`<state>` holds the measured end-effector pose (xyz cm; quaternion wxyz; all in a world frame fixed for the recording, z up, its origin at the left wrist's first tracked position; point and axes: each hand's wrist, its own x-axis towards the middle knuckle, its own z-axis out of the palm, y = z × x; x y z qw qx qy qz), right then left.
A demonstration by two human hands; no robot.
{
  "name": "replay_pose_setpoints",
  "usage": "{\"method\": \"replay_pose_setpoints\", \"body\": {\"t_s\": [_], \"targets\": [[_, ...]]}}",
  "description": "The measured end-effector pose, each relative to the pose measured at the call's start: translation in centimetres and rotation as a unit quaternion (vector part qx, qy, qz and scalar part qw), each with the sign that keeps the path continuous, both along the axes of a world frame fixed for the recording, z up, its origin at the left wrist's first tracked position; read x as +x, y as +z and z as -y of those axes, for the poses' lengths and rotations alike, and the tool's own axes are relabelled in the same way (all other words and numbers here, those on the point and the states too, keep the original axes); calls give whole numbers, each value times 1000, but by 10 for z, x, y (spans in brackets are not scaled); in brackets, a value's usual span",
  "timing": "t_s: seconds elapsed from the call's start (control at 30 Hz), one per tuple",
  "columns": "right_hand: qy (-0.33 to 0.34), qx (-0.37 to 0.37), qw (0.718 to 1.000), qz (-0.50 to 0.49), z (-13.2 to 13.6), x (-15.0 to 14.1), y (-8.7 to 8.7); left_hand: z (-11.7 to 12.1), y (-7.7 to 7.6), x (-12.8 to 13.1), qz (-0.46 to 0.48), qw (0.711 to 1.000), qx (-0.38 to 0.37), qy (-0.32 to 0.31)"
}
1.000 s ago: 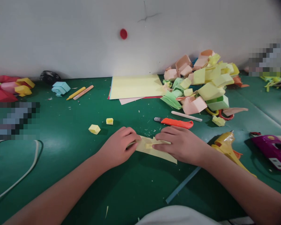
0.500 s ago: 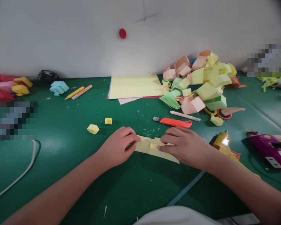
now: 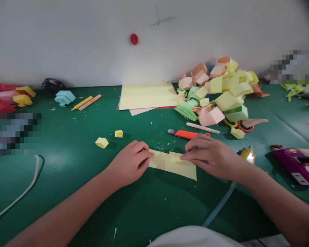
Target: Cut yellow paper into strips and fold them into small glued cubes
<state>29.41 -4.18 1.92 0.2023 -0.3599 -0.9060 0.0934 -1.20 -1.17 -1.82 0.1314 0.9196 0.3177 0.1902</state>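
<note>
A pale yellow paper strip (image 3: pixel 170 164) lies on the green table (image 3: pixel 74 161) in front of me. My left hand (image 3: pixel 130 163) is curled, its fingertips pressing the strip's left end. My right hand (image 3: pixel 212 156) pinches a small yellow folded piece at the strip's upper right part, fingers together. Two small yellow folded paper cubes (image 3: pixel 102 142) sit to the left of my left hand. An orange utility knife (image 3: pixel 187 133) lies just beyond my right hand.
A heap of folded paper pieces (image 3: pixel 218 92) and flat yellow sheets (image 3: pixel 148 96) lie at the back. A yellow glue gun (image 3: pixel 247 155) and a purple tool (image 3: pixel 297 166) are at right. A white cable (image 3: pixel 20 195) curves at left; a blue strip (image 3: pixel 218 207) lies near me.
My right hand slid to the right along the strip and lifted its fingers into a pinch. More of the yellow strip shows between my hands. The left hand stayed put.
</note>
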Motion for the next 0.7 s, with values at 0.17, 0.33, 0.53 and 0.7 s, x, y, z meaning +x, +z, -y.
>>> {"method": "replay_pose_setpoints", "body": {"t_s": [0.17, 0.33, 0.53, 0.7], "targets": [[-119, -139, 970, -162, 1, -13, 5, -1, 0, -3, 19, 1000, -6, 4], [-187, -259, 917, -238, 2, -29, -1, 4, 8, -3, 96, 994, 29, 42], [-185, -319, 879, -303, 5, -37, -9, 17, 17, 4, 174, 978, 97, 61], [-142, -269, 904, -301, 14, -45, -8, 27, 22, 12, 169, 979, 102, 45]]}}
